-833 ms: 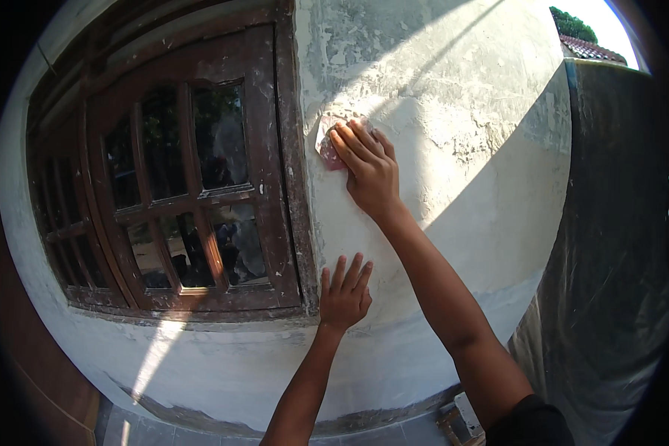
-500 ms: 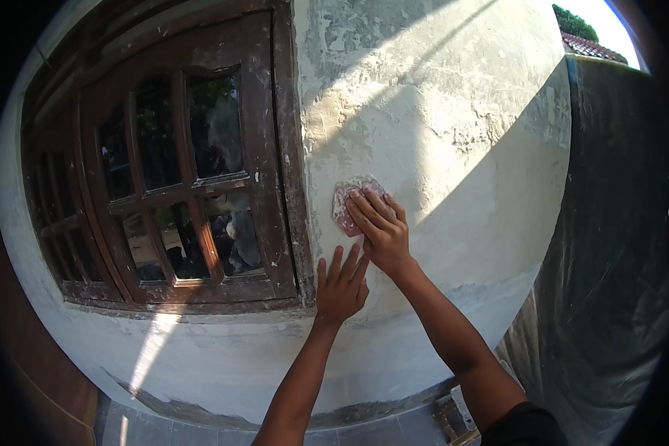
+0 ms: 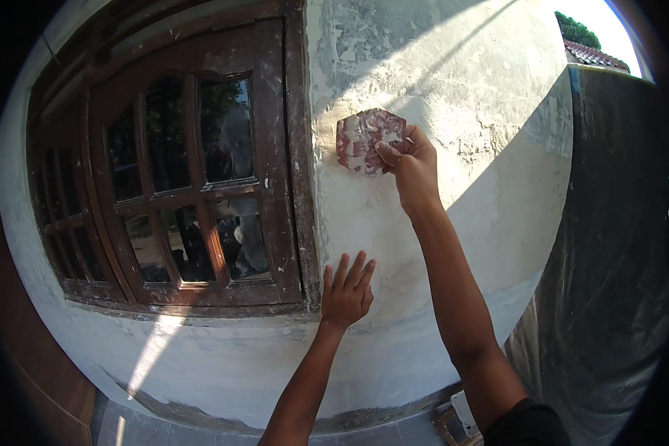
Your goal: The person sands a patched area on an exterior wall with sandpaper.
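Observation:
My right hand (image 3: 409, 167) pinches the right edge of a flat reddish putty scraper (image 3: 355, 141), thumb on its face and fingers behind. Pale putty is smeared in patches over this angular, thin plate. It is held up at the partly sunlit wall (image 3: 379, 223), to the right of the window; whether its edge touches the plaster I cannot tell. Lower down, my left hand (image 3: 347, 292) rests flat on the wall with its fingers spread, holding nothing. Above the scraper the plaster is rough and flaking, while around my left hand it looks smoother and whiter.
A brown wooden window frame (image 3: 299, 186) with glass panes stands close on the left. Dark sheeting (image 3: 609, 245) hangs on the right. Grey floor tiles (image 3: 372, 432) run along the wall's foot, where a small wooden stand (image 3: 453, 424) is partly hidden by my right arm.
My right hand has moved up along the wall, and the scraper has turned from under my flattened fingers into a pinch at its edge. My left hand has shifted slightly down.

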The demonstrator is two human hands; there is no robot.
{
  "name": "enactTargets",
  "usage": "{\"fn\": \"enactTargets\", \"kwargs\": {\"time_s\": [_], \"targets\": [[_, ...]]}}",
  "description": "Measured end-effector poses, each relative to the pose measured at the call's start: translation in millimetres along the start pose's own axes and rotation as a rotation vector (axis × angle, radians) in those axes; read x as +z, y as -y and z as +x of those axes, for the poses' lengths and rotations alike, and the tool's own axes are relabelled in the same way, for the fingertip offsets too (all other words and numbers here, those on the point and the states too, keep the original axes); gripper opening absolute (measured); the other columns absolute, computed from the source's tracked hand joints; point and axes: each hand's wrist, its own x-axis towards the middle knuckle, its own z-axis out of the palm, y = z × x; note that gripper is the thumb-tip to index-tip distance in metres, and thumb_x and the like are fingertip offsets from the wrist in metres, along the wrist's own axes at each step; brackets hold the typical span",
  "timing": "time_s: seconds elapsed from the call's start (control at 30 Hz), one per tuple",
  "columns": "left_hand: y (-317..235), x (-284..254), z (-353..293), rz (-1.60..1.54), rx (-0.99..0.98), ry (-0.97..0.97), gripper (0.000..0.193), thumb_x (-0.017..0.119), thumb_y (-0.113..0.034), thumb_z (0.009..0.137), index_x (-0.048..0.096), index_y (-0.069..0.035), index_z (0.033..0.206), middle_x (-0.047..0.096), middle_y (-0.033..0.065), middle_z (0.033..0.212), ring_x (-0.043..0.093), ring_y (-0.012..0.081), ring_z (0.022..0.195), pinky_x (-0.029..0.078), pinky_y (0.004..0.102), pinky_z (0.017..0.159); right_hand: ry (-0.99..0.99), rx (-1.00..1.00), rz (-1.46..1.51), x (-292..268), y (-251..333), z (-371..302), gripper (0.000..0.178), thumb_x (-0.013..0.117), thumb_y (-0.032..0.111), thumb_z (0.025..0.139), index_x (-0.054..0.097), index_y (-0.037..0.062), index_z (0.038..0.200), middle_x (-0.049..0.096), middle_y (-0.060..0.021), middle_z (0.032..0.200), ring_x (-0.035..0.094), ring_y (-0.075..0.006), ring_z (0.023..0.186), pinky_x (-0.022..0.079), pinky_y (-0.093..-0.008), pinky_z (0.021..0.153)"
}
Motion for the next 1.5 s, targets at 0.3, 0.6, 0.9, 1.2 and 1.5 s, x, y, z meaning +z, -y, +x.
{"fn": "enactTargets", "kwargs": {"time_s": [0.3, 0.6, 0.9, 1.2, 1.5], "targets": [[0, -2, 2, -0.039, 0.012, -0.016, 0.052, 0.052, -0.027, 0.093, 0.056, -0.022, 0.144, 0.044, 0.0035, 0.158, 0.031, 0.0306, 0.150, 0.009, 0.0535, 0.124, -0.271, -0.062, -0.528, 1, -8, 65, 0.016, 0.062, 0.000, 0.078, 0.064, -0.0088, 0.091, 0.069, -0.0227, 0.087, 0.068, -0.0311, 0.078, 0.051, -0.0398, 0.076], [4, -1, -1, -0.058, -0.012, -0.013, 0.052, 0.048, -0.026, 0.095, 0.054, -0.025, 0.147, 0.042, -0.0020, 0.159, 0.032, 0.0240, 0.150, 0.011, 0.0489, 0.125, -0.415, -0.079, -0.779, 4, -9, 58, 0.025, 0.057, 0.004, 0.073, 0.065, -0.0128, 0.090, 0.068, -0.0309, 0.087, 0.069, -0.0416, 0.086, 0.051, -0.0452, 0.086], [5, 2, -1, -0.017, 0.010, -0.020, 0.052, 0.049, -0.028, 0.094, 0.054, -0.025, 0.146, 0.043, 0.0006, 0.159, 0.031, 0.0293, 0.150, 0.011, 0.0533, 0.124, -0.377, 0.094, 0.159, -9, -6, 28, 0.011, 0.065, -0.001, 0.090, 0.058, -0.0004, 0.099, 0.067, -0.0097, 0.085, 0.062, -0.0169, 0.070, 0.053, -0.0339, 0.067], [4, -1, -7, -0.018, 0.007, -0.036, 0.052, 0.049, -0.028, 0.094, 0.055, -0.024, 0.145, 0.044, 0.0004, 0.158, 0.032, 0.0287, 0.150, 0.011, 0.0530, 0.124, -0.467, 0.149, -0.053, -29, -32, 9, 0.017, 0.068, -0.003, 0.087, 0.057, -0.0031, 0.099, 0.067, -0.0113, 0.087, 0.064, -0.0157, 0.071, 0.051, -0.0319, 0.064], [4, -1, -7, -0.019, 0.012, -0.037, 0.051, 0.051, -0.028, 0.092, 0.058, -0.023, 0.143, 0.045, 0.0011, 0.157, 0.032, 0.0293, 0.150, 0.012, 0.0534, 0.124, -0.157, -1.039, -1.090, 23, 13, 11, 0.043, 0.060, -0.006, 0.081, 0.063, 0.0119, 0.120, 0.063, -0.0044, 0.128, 0.060, -0.0287, 0.110, 0.046, -0.0375, 0.089]]}}
